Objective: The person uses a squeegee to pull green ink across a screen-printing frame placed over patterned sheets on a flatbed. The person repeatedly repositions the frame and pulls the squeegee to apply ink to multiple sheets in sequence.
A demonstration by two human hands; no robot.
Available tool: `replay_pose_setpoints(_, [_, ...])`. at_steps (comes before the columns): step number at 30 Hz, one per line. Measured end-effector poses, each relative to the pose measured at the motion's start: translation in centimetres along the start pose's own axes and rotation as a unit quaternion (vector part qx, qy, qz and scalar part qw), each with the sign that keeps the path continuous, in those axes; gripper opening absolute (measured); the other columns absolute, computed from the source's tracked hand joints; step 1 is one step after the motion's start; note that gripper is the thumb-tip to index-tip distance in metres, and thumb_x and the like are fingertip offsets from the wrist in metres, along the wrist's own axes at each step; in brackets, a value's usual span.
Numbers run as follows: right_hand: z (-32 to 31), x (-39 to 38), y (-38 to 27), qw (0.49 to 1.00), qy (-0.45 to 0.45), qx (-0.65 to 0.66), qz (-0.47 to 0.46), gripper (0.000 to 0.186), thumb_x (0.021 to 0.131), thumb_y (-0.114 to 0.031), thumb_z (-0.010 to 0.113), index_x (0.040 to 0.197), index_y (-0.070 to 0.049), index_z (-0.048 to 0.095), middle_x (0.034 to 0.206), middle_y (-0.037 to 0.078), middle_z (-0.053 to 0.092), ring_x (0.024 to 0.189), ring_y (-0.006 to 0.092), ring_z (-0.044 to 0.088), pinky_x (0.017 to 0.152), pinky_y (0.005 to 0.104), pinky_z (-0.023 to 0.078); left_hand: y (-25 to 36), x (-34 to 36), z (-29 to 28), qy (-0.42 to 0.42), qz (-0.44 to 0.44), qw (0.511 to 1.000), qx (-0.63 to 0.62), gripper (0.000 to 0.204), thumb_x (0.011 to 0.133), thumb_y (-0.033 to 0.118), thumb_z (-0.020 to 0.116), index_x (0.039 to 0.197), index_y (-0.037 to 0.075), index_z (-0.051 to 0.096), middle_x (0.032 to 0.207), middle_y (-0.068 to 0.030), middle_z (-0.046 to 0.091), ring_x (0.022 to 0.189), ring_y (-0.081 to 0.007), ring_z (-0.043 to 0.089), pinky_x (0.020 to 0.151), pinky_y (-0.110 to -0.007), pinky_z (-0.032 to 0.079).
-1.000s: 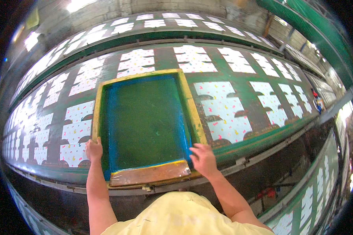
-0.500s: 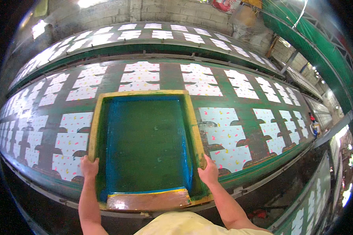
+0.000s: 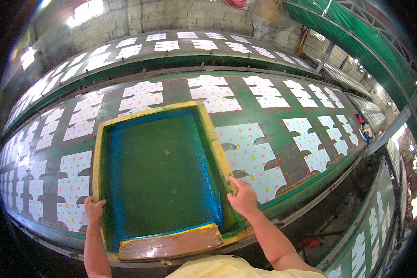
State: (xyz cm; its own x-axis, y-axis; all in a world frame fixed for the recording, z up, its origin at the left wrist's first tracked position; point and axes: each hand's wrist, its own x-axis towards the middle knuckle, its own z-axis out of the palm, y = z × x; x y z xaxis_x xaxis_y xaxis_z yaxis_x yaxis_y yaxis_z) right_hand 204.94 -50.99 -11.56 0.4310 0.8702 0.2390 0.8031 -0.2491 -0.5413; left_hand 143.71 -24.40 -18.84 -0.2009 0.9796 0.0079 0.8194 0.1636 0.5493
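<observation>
A large screen-printing frame [image 3: 211, 132] with yellowish wooden sides lies slightly slanted over the long table in front of me. Its dark green mesh [image 3: 157, 171] has blue borders. My left hand [image 3: 95, 208] grips the left side, its thumb over the wood. My right hand [image 3: 243, 195] is closed on the right side, partway down. Inside the near end rests a brown wooden board [image 3: 171, 243], like a squeegee, with yellow along its far edge. White cut fabric pieces [image 3: 252, 162] with small pink and yellow prints lie on both sides; what is under the mesh is hidden.
Rows of printed fabric pieces [image 3: 139, 95] cover the dark green table [image 3: 278, 111]. A second long table [image 3: 139, 60] with white pieces stands behind it. Bottles [image 3: 366, 129] stand at the right end. A green-sheeted metal structure [image 3: 356, 41] hangs at the upper right.
The view has turned, so the tables and fabric pieces sit further left. The frame now appears more slanted, its far right corner higher. Both hands have stayed on its sides.
</observation>
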Motion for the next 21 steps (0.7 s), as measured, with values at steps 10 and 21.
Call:
replay_pose_setpoints(10, [-8.5,3.5,19.0,0.994,0.032,0.03,0.096,0.07,0.077,-0.009,0.083,0.146,-0.012,0.068,0.134,0.02,0.075,0.126,0.0427,0.068,0.109,0.0517,0.055,17.7,-11.9,11.2,0.061,0.014,0.996,-0.061,0.049,0.067,0.025,0.099,0.098,-0.002,0.072,0.11,-0.0201,0.068,0.108,-0.0397,0.067,0.095,-0.05,0.054])
replay_pose_setpoints(21, [-18.2,4.5,35.9,0.981,0.035,0.038,0.187,0.072,0.079,0.0,0.077,0.15,-0.009,0.067,0.141,0.019,0.073,0.133,0.04,0.068,0.113,0.0494,0.054,33.8,-24.8,20.6,0.07,0.044,0.995,-0.057,0.045,0.069,0.025,0.099,0.09,0.0,0.068,0.107,-0.0182,0.066,0.105,-0.0398,0.065,0.093,-0.052,0.053])
